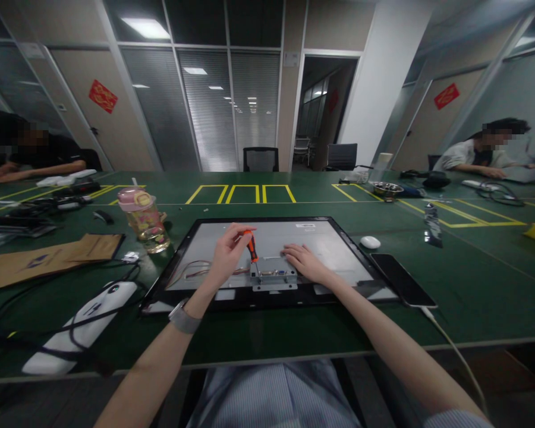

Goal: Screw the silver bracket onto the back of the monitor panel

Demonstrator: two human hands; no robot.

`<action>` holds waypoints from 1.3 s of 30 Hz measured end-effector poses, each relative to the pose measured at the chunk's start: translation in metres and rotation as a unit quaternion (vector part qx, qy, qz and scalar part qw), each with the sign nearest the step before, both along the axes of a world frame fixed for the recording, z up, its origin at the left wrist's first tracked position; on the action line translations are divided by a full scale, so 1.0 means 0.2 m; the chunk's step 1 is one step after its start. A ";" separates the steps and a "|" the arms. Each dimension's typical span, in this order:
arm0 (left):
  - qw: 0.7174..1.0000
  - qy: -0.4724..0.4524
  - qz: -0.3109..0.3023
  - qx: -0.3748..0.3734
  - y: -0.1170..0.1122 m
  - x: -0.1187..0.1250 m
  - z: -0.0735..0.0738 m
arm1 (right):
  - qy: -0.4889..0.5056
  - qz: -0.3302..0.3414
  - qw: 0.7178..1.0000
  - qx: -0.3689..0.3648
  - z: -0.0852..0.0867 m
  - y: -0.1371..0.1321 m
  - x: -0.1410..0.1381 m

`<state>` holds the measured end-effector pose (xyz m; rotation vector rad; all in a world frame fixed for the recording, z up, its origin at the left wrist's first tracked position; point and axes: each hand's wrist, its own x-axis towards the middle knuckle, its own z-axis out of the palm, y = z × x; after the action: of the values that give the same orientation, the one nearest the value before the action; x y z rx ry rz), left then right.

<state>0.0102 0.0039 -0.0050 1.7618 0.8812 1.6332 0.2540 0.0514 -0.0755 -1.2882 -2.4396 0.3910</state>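
A flat display panel [325,249] with a grey metal back and black frame lies face down on the green table in front of me. Near its front edge sits a small metal box [274,274] with ports along its side. My left hand [229,252] grips an orange and black screwdriver [251,245] by the upper handle, fingers closed around it. The screwdriver is nearly upright, its tip down at the box's left part. My right hand [307,261] lies flat, fingers stretched out, at the box's right back corner. Thin wires [196,268] run left from the box.
Left of the panel are a pink-lidded cup [143,220], a brown paper bag [49,255] and a white device [82,327] with black cables. On the right lie a phone [403,279] on a cable, a white case [370,242] and a metal bowl [387,189]. Two people sit farther off.
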 end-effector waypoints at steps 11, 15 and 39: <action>0.992 -0.117 -0.017 -0.040 0.04 0.00 -0.05 | -0.012 0.059 0.997 -0.044 -0.01 0.03 0.04; 0.978 -0.166 -0.065 -0.104 0.03 0.01 -0.04 | -0.014 0.057 0.997 -0.046 -0.01 0.03 0.04; 0.967 -0.137 -0.186 -0.110 0.02 0.03 -0.04 | -0.014 0.050 0.998 -0.041 0.01 0.02 0.03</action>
<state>0.0157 0.0079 -0.0136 1.4043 0.5393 1.4248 0.2604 0.0555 -0.0734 -1.2134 -2.5427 0.5068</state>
